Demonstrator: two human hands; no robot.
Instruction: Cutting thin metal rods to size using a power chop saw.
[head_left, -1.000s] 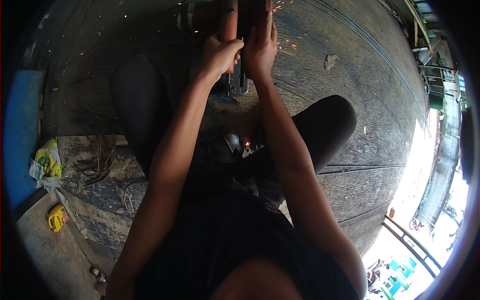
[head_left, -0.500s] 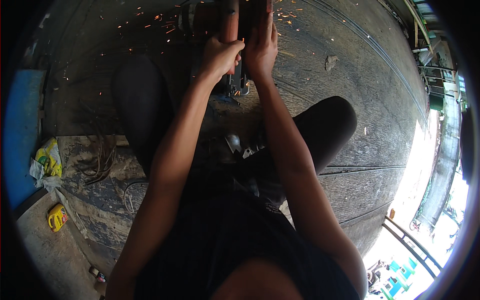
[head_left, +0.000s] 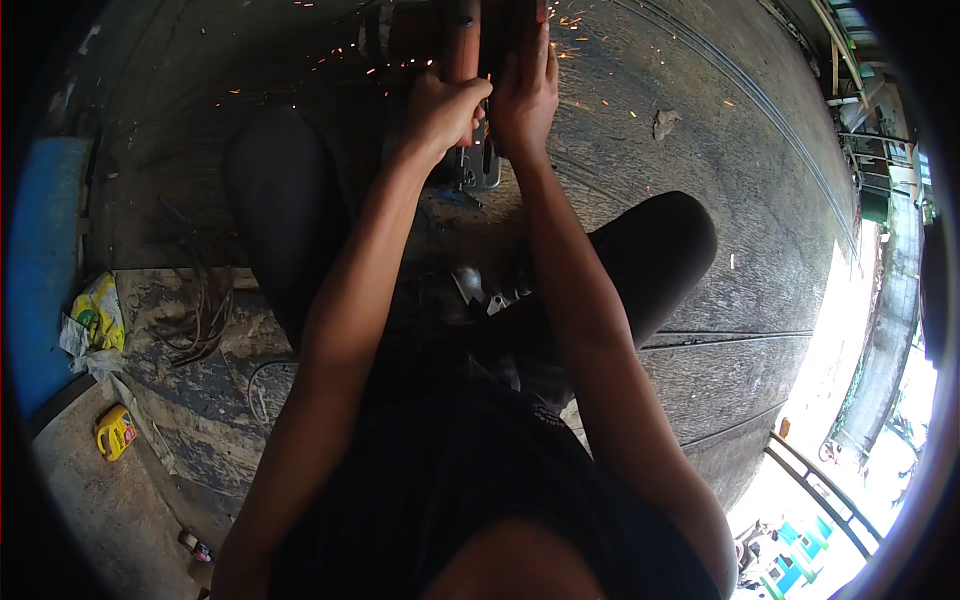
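Close to the top edge, my left hand [head_left: 440,112] is wrapped round a reddish handle [head_left: 463,55] of what looks like a cut-off saw. Below that handle a grey slotted metal plate [head_left: 487,168] shows, part of the machine's base. To the right, my right hand [head_left: 525,112] lies with fingers stretched out along a dark, reddish-edged bar [head_left: 530,22], pressing against it. Orange sparks [head_left: 405,65] spray out on both sides of the machine. Its blade and the spot where the sparks start are hidden beyond the top edge and my hands.
My bent knees flank the machine. Small metal parts [head_left: 470,285] lie between my legs. Loose cables [head_left: 205,320] and a yellow plastic bag [head_left: 98,315] are at left, above a yellow jug [head_left: 115,432]. Long thin rods [head_left: 740,80] run along the floor at right.
The spark pattern differs, with the sparks at left now more in a flat streak. Both hands stay almost in place, the left still on the handle.
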